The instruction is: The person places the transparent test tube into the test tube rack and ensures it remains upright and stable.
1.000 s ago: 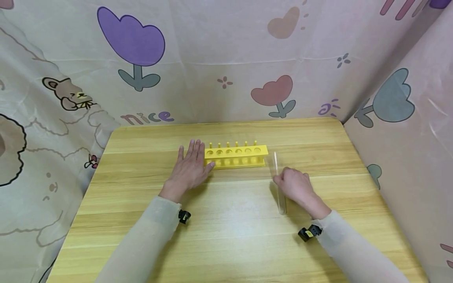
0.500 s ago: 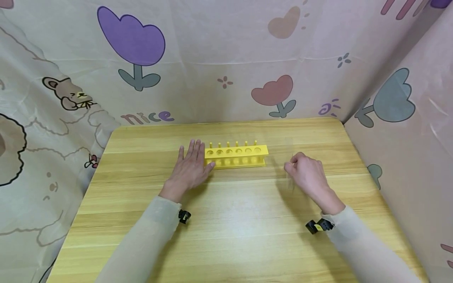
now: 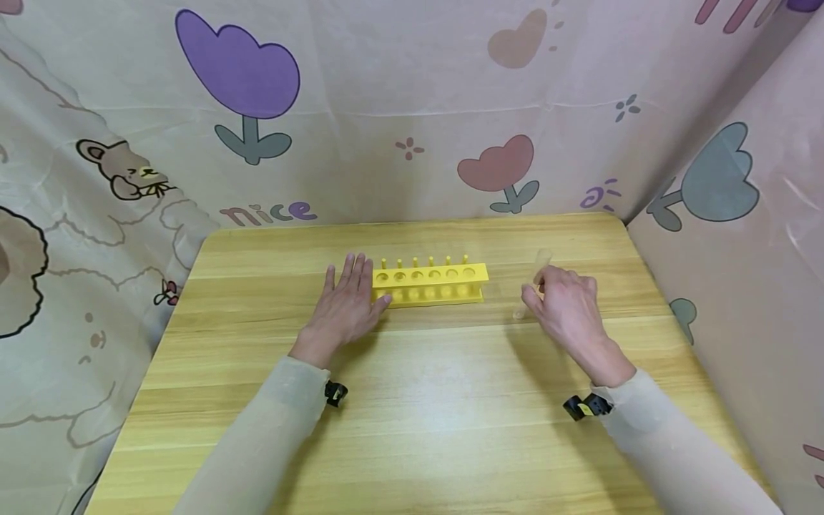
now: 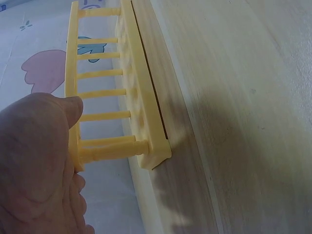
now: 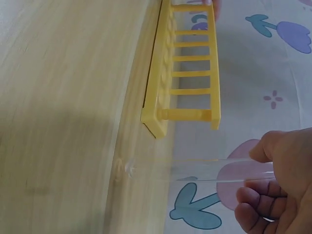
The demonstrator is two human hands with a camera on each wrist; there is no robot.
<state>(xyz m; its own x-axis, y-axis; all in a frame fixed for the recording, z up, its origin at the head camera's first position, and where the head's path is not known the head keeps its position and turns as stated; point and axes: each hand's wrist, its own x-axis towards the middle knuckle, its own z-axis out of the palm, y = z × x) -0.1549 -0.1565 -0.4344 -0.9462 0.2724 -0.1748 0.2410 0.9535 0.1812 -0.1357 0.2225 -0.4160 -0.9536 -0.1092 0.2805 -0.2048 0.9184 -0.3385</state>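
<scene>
A yellow test tube rack (image 3: 430,276) stands near the back of the table, with a row of round holes and a row of pegs behind. My left hand (image 3: 344,304) rests against its left end, fingers straight, thumb (image 4: 74,109) at the top plate's front edge. To the right of the rack, my right hand (image 3: 569,304) pinches a clear test tube (image 5: 204,169) between thumb and fingers. In the head view the tube leans, its upper end showing past the knuckles. Its rounded lower end points down close over the table in the right wrist view.
The light wooden table (image 3: 438,429) ends at a printed cloth (image 3: 386,107) hung behind it and along both sides. Black wrist cameras sit at both sleeves.
My right hand has lifted the test tube off the table, moved right and back with it, and tilted it more upright. My left hand and the rack have stayed put.
</scene>
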